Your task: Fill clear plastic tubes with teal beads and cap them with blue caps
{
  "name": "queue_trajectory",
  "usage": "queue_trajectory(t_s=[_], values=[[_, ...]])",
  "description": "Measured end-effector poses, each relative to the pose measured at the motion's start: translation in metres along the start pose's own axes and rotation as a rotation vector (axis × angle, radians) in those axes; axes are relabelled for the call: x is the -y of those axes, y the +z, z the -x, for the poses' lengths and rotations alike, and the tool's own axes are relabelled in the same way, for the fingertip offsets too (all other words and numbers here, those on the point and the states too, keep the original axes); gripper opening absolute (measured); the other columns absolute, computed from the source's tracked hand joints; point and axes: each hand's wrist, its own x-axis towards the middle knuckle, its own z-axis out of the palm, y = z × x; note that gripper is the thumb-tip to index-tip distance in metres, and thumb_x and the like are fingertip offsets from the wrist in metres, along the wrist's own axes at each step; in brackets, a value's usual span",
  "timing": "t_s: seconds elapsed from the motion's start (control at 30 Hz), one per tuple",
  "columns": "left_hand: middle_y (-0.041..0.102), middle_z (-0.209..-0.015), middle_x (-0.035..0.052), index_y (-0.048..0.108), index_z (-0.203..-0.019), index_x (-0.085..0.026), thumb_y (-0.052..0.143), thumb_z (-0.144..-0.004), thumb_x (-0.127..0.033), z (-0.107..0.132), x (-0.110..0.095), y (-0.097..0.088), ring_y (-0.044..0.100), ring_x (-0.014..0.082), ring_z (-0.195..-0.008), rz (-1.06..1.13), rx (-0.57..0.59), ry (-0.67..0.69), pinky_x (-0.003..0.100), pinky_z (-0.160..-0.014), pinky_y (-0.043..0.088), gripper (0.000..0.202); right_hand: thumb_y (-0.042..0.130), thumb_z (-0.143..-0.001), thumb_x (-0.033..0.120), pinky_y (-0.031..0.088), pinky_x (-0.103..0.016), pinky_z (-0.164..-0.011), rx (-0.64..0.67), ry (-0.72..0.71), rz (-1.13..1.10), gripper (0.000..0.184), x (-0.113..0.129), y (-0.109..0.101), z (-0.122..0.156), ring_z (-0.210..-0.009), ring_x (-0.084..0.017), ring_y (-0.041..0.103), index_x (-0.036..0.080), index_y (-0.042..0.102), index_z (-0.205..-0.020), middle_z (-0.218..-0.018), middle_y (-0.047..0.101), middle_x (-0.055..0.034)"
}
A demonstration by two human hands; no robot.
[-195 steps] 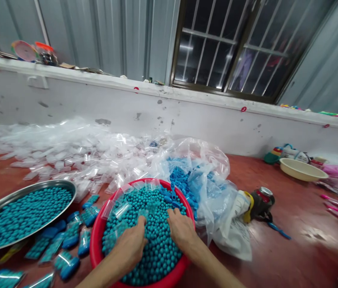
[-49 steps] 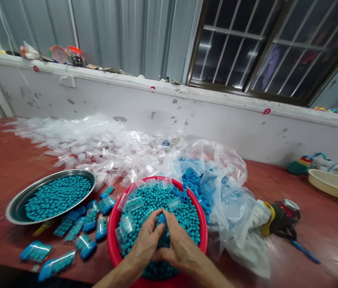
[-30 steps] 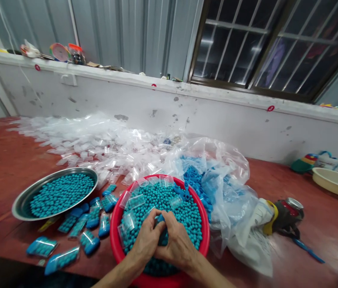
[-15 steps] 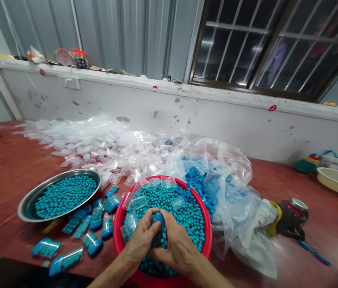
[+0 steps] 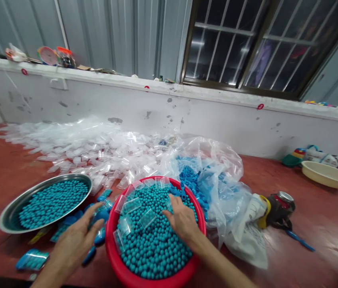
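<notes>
My left hand (image 5: 74, 240) is just left of the red basin (image 5: 112, 262), thumb and fingers apart. A blue-capped clear case (image 5: 100, 216) lies by its fingertips; I see no firm hold on it. My right hand (image 5: 183, 218) reaches over the basin, fingers parted around a small clear plastic case (image 5: 168, 205), partly hidden by the hand. Teal beads (image 5: 154, 250) fill the basin. Several other clear cases (image 5: 147, 218) rest on the beads, and blue pieces (image 5: 178, 193) sit at the far right rim.
A metal dish (image 5: 8, 224) of teal beads stands left. Bead-filled, blue-capped cases (image 5: 32, 259) lie between dish and basin. Behind is a heap of clear plastic pieces (image 5: 91, 140). A clear bag (image 5: 229, 196) with blue parts lies right, then a jar (image 5: 284, 204) and a cream basin (image 5: 327, 178).
My hands have separated from the blue-capped case held between them over the beads. The left has moved left, out of the basin; the right has moved up and right to a clear case.
</notes>
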Motion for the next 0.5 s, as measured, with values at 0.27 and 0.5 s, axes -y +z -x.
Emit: queue_trajectory(t_s=[0.27,0.5], values=[[0.061,-0.084,0.0044,0.046,-0.115,-0.022,0.039,-0.078,-0.040,0.006,-0.032,0.032,0.059,0.0183,-0.066,0.169,0.107,0.045,0.028,-0.062,0.047,0.042,0.053,-0.078,0.025,0.046,-0.033,-0.069,0.084,0.078,0.168,0.033,-0.019,0.017,-0.029,-0.088,-0.026,0.058,0.015,0.050,-0.110,-0.102,0.053,-0.0137],[0.052,-0.081,0.0035,0.029,-0.121,-0.012,0.043,-0.072,-0.048,0.017,-0.084,0.097,0.052,0.0105,-0.040,0.700,0.644,-0.339,0.020,-0.029,0.033,0.062,0.062,-0.065,0.037,0.042,-0.028,-0.075,0.331,-0.158,-0.198,0.058,-0.024,-0.008,-0.001,-0.092,-0.021,0.055,0.020,0.044,-0.117,-0.104,0.056,-0.0059]])
